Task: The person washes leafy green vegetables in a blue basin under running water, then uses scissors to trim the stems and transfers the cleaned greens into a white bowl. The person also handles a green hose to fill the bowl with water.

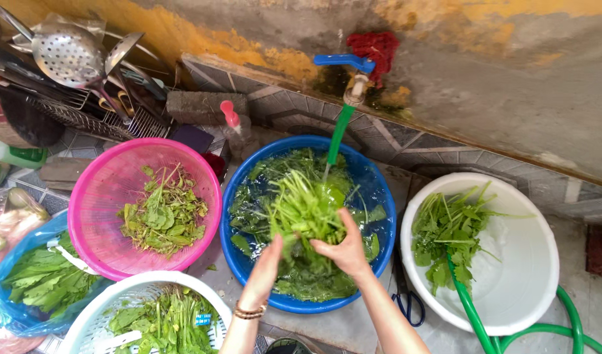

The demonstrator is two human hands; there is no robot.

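Greens bunch (305, 211) gripped by left hand (267, 265), right hand (345, 249), over blue basin (379, 196).

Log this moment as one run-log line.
hands: left hand and right hand grip bunch of greens | place: over blue basin | water: running from tap | beside: pink basin, white bucket

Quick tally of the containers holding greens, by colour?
Pink basin: 1
Blue basin: 1
White tub: 1
White basket: 1
Blue plastic bag: 1
Total: 5
Left hand and right hand hold the bunch of greens over the blue basin.
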